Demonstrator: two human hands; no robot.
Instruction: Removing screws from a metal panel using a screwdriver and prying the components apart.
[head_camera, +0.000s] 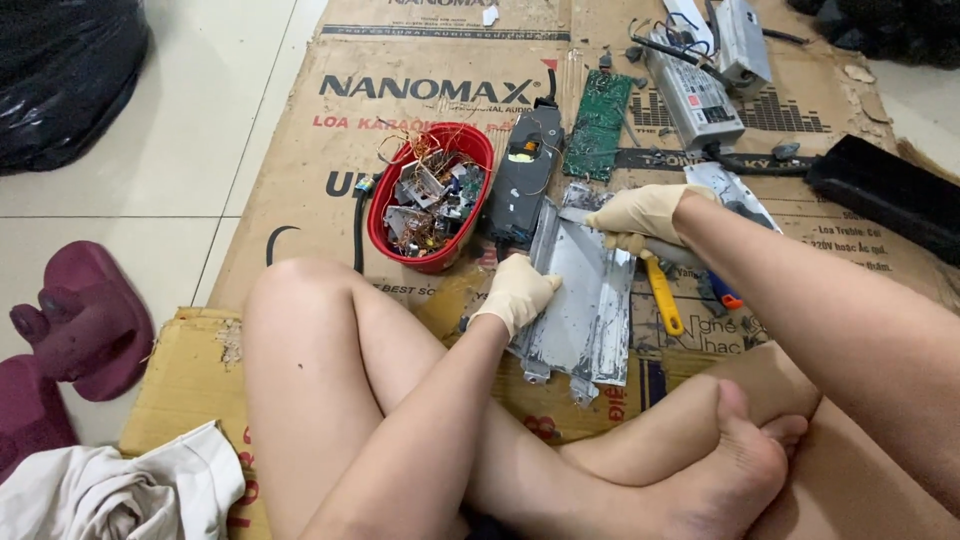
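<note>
I sit cross-legged on cardboard, both hands in cream gloves. My left hand (517, 291) presses on the left edge of a bent grey metal casing (585, 310) lying in front of my legs. My right hand (640, 217) grips a tool whose tip rests on the casing's upper end; the tool itself is mostly hidden by the glove. A yellow-handled tool (663, 297) lies just right of the casing, beside an orange and blue handle (726, 296).
A red bowl (392, 189) of wires and small parts sits left of a dark circuit unit (523, 178). A green circuit board (598, 124), grey power supply boxes (697, 95), a black slab (885, 190), maroon slippers (85, 320), white cloth (120, 490) and a black bag (62, 70) surround me.
</note>
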